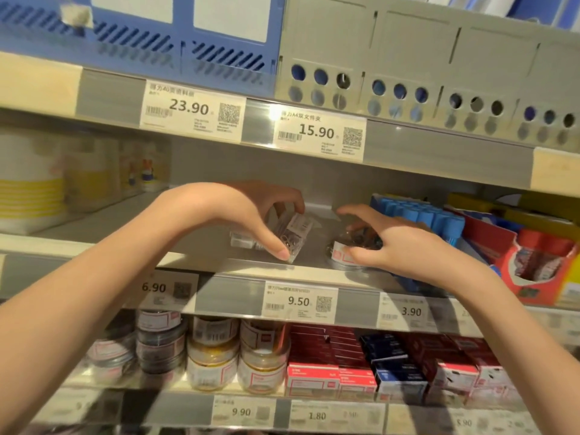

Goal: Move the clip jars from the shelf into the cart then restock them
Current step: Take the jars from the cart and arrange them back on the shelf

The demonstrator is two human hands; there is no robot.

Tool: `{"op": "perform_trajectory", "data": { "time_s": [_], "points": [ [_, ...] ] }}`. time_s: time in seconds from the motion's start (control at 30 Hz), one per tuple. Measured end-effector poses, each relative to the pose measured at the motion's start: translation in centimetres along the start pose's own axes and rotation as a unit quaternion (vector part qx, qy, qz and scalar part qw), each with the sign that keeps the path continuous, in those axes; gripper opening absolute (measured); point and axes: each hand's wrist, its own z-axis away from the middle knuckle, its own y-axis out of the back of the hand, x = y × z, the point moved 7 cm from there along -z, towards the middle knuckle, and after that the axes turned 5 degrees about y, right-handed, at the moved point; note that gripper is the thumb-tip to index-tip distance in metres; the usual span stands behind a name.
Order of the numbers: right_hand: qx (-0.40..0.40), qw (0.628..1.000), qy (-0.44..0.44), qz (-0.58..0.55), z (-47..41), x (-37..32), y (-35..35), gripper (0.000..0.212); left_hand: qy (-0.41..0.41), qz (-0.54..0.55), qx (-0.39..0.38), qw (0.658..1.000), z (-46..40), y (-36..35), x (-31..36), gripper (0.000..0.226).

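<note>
Head view, the only one: both hands are up on the middle shelf point(219, 265), near its front lip. Left hand point(251, 215) is clamped on a clear clip box point(290, 233), thumb on the near corner, fingers curled over the far side; the box sits tilted, and I can't tell if it's clear of the board. Right hand point(392, 246) is curled over a round clip jar point(342, 254) with a red-and-white label, fingers draped across the lid; jar looks seated on the shelf, grip not fully closed as far as I can tell. Another small box point(241, 241) lies just behind the left one. Blue glue sticks point(423, 215) crowd the right hand's knuckles. Cart not in view. Advice: pinch each by the sidewalls, not the lid, lift straight up before pulling out over the price rail point(298, 296), keep the right wrist off the glue sticks. More jars point(213, 350) wait one shelf down.
</note>
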Motion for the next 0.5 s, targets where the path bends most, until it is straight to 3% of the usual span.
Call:
{"op": "perform_trajectory", "data": {
  "time_s": [0.07, 0.17, 0.23, 0.3, 0.37, 0.47, 0.5],
  "points": [
    [0.007, 1.0, -0.003, 0.011, 0.0, 0.1, -0.1, 0.061, -0.055, -0.001, 0.038, 0.998, 0.2, 0.5, 0.7, 0.041],
    [0.015, 1.0, -0.006, 0.023, -0.1, 0.3, -0.3, 0.063, -0.081, -0.046, 0.032, 0.995, 0.0, 0.2, 1.0, 0.069],
    [0.018, 1.0, -0.007, 0.021, -0.2, 0.4, -0.3, 0.063, -0.078, -0.049, 0.035, 0.995, -0.6, 0.0, 1.2, 0.07],
    [0.021, 1.0, -0.003, 0.019, -0.1, 0.5, -0.4, 0.062, -0.057, -0.017, 0.019, 0.998, -1.6, -0.1, 0.9, 0.052],
    [0.024, 0.999, -0.001, 0.024, -0.1, 0.6, -0.4, 0.059, -0.101, -0.015, 0.003, 0.995, -1.2, -0.6, 0.7, 0.036],
    [0.024, 0.999, 0.004, 0.025, -0.1, 0.6, -0.4, 0.055, -0.128, 0.027, 0.023, 0.991, -2.1, -0.9, 0.2, 0.062],
    [0.022, 0.999, 0.007, 0.025, -0.1, 0.6, -0.3, 0.053, -0.113, 0.054, 0.002, 0.992, -1.7, -1.4, -0.1, 0.061]
  ]
}}
